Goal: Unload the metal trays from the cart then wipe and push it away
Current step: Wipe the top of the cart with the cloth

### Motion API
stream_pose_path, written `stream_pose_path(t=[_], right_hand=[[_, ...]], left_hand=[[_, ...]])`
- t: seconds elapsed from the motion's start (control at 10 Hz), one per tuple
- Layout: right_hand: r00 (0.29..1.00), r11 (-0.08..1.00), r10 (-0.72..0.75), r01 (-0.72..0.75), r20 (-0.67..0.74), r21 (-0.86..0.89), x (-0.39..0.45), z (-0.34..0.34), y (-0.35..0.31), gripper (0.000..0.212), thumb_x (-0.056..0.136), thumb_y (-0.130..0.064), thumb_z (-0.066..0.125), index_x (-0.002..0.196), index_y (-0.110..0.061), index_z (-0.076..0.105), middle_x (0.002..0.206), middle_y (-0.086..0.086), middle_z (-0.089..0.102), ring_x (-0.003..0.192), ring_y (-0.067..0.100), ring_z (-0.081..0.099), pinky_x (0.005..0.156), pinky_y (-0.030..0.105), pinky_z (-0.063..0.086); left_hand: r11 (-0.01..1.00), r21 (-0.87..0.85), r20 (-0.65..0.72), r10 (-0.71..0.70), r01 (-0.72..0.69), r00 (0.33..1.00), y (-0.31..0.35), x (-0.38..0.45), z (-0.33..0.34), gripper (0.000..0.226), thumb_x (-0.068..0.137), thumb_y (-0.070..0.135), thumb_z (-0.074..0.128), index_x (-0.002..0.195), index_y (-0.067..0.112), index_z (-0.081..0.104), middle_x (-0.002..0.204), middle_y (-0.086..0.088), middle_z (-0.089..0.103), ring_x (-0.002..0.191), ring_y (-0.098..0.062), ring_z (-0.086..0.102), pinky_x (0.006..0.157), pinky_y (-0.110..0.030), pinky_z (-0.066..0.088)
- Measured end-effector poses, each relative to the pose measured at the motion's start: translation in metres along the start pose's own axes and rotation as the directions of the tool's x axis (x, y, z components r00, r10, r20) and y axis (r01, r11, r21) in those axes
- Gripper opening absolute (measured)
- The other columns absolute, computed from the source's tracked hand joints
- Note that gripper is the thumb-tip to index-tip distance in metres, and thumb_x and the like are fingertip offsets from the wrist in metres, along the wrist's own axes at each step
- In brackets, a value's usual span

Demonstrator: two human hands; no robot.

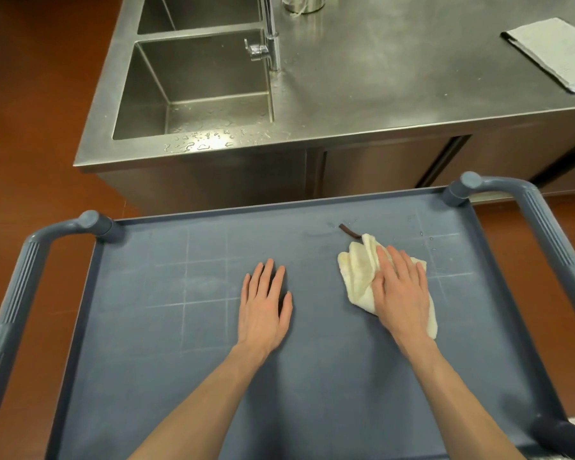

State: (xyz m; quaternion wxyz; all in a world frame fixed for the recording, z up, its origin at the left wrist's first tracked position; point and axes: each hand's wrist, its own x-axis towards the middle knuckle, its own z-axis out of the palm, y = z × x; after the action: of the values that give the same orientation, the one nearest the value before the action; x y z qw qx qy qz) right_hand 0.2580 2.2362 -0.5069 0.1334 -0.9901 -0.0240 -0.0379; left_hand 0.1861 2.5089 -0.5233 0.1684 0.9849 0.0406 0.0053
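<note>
The blue-grey plastic cart (166,376) fills the lower half of the view, its top shelf bare of trays and marked with pale scratch lines. My right hand (400,290) lies flat with straight fingers on a crumpled cream cloth (357,270), pressing it onto the shelf's right side. A thin dark strip (347,231) pokes out from the cloth's far edge. My left hand (264,305) rests flat and open on the middle of the shelf. No metal trays are in view.
A steel counter (395,84) with a double sink (200,94) and tap (269,44) stands just beyond the cart. A folded paper (558,51) lies on its right end. The cart's handles (17,293) flank both sides. The floor (34,104) is reddish brown.
</note>
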Motion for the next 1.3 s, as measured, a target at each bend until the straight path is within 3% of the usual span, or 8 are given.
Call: stream_pose_path(t=[0.2,0.3,0.4,0.5,0.6,0.8,1.0,1.3], right_hand=[[0.988,0.993,0.117,-0.118,-0.096,-0.001,0.017,-0.019,0.067,0.053,0.102,-0.028,0.032,0.151,-0.015,0.050,0.149,0.012,0.056,0.141,0.035,0.047,0.117,0.055,0.033],[0.969,0.978,0.206,-0.208,-0.136,-0.003,0.019,-0.029,0.094,0.053,0.103,-0.029,0.034,0.153,-0.016,0.047,0.154,0.018,0.049,0.145,0.040,0.041,0.119,0.058,0.029],[0.964,0.971,0.233,-0.238,-0.130,-0.025,0.015,-0.031,0.095,0.055,0.106,-0.042,0.031,0.157,-0.022,0.043,0.161,0.017,0.040,0.151,0.043,0.031,0.122,0.062,0.023],[0.989,0.984,0.145,-0.146,-0.012,-0.107,0.009,-0.029,0.085,0.074,0.097,-0.067,0.036,0.161,-0.030,0.034,0.165,0.011,0.033,0.152,0.046,0.025,0.121,0.066,0.016],[0.996,0.991,0.066,-0.058,0.063,-0.122,0.003,-0.026,0.077,0.093,0.084,-0.079,0.047,0.163,-0.033,0.027,0.168,0.005,0.028,0.155,0.041,0.020,0.124,0.060,0.013],[0.982,0.983,-0.165,0.171,0.097,-0.061,0.001,-0.009,0.033,0.073,0.094,-0.058,0.043,0.161,-0.032,0.036,0.166,0.004,0.037,0.152,0.039,0.031,0.125,0.059,0.020],[0.887,0.902,-0.431,0.428,0.164,0.053,-0.003,0.017,-0.058,0.066,0.100,-0.047,0.044,0.163,-0.038,0.028,0.169,-0.005,0.033,0.157,0.029,0.028,0.127,0.055,0.019],[0.905,0.919,-0.395,0.392,0.157,0.049,0.017,0.017,-0.032,0.059,0.102,-0.041,0.042,0.160,-0.033,0.036,0.166,-0.002,0.038,0.156,0.024,0.031,0.128,0.049,0.018]], left_hand=[[1.000,0.009,0.008,0.004,-0.004,1.000,0.010,0.005,0.003,0.059,0.109,0.043,0.031,0.163,0.021,0.037,0.174,-0.003,0.026,0.163,-0.023,0.017,0.134,-0.043,0.006],[1.000,0.012,0.010,0.003,-0.003,1.000,0.015,0.007,0.004,0.059,0.109,0.043,0.031,0.164,0.022,0.037,0.174,-0.002,0.026,0.163,-0.023,0.016,0.134,-0.043,0.006],[1.000,0.022,0.001,-0.005,0.005,1.000,0.020,0.006,0.005,0.059,0.109,0.042,0.031,0.163,0.022,0.037,0.174,-0.003,0.027,0.163,-0.024,0.017,0.134,-0.045,0.008],[0.999,0.030,-0.022,-0.010,0.011,1.000,0.023,0.006,0.007,0.058,0.107,0.039,0.035,0.162,0.020,0.041,0.173,-0.004,0.030,0.162,-0.026,0.021,0.133,-0.049,0.013],[0.999,0.032,-0.042,-0.011,0.012,0.999,0.021,0.005,0.009,0.057,0.106,0.037,0.038,0.160,0.019,0.043,0.172,-0.005,0.032,0.162,-0.027,0.023,0.132,-0.051,0.017],[1.000,0.027,-0.053,0.000,0.001,0.999,0.020,0.007,0.009,0.057,0.106,0.036,0.039,0.160,0.018,0.044,0.171,-0.007,0.033,0.161,-0.029,0.024,0.131,-0.053,0.018],[1.000,0.021,-0.049,-0.005,0.006,0.999,0.017,0.008,0.009,0.057,0.106,0.036,0.039,0.159,0.018,0.045,0.171,-0.006,0.034,0.161,-0.027,0.025,0.132,-0.052,0.018],[1.000,-0.017,-0.061,-0.001,0.000,0.998,0.012,0.011,0.005,0.057,0.106,0.039,0.041,0.160,0.020,0.043,0.172,-0.003,0.032,0.162,-0.023,0.023,0.133,-0.046,0.015]])
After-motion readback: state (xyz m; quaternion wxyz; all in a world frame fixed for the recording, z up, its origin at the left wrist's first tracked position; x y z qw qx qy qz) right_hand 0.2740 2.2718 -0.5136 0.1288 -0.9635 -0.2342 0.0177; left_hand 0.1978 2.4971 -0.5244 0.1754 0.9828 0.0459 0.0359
